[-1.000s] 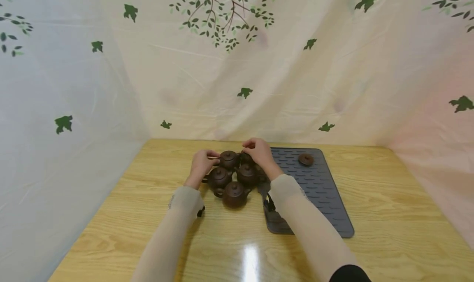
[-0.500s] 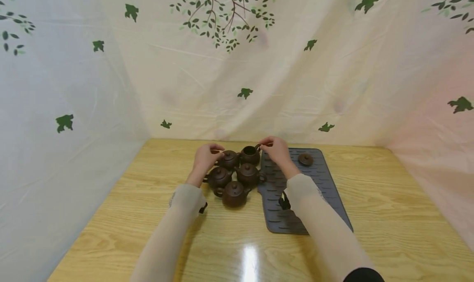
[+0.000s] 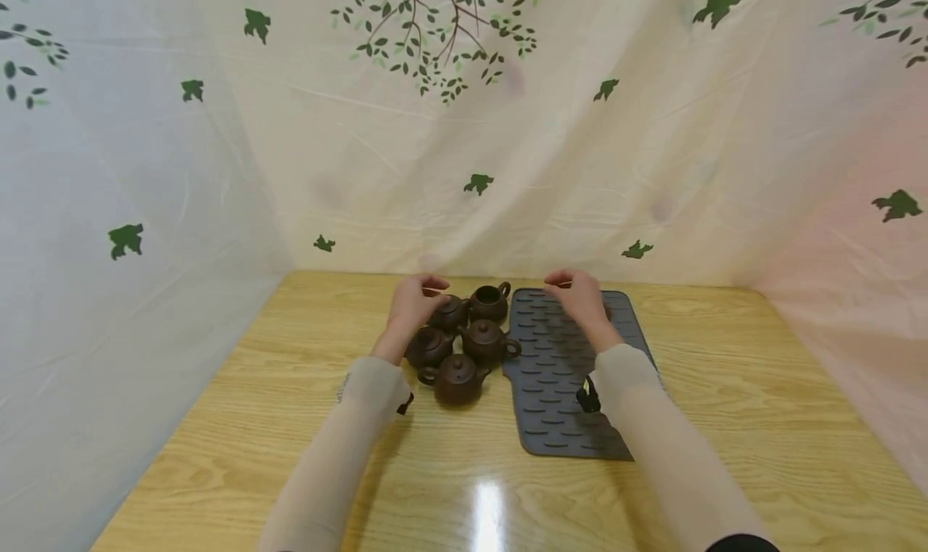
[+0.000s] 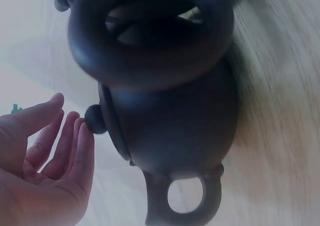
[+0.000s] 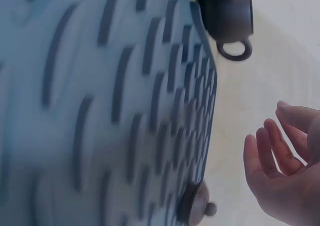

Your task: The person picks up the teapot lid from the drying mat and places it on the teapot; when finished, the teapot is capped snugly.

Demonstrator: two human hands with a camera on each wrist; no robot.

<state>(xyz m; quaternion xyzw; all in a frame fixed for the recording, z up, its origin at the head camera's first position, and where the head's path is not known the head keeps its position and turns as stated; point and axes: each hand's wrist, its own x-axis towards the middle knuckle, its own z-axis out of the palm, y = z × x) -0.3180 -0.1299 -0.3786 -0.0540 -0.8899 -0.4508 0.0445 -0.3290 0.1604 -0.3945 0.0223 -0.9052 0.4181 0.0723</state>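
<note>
Several dark brown teapots stand clustered on the table. The back right one, a lidless teapot (image 3: 488, 305), shows its open mouth; its handle points right. My left hand (image 3: 412, 306) hovers over the back left teapot (image 3: 451, 313), fingers loosely bent with nothing between them. In the left wrist view its fingertips are close to a lid knob (image 4: 96, 119); whether they touch is unclear. My right hand (image 3: 580, 300) holds nothing and hangs over the dark grey mat (image 3: 547, 359), fingers loosely bent. A loose teapot lid (image 5: 199, 206) lies on the mat, mostly hidden behind this hand in the head view.
Nearer stand a left teapot (image 3: 429, 347), a middle teapot (image 3: 484, 341) whose handle reaches the mat's edge, and a front teapot (image 3: 458, 380). A cloth backdrop (image 3: 406, 173) with printed leaves rises behind the wooden table (image 3: 290, 391).
My right hand has moved right, from the lidless teapot and past its handle to above the mat. My left hand has shifted slightly right and up over the back left teapot.
</note>
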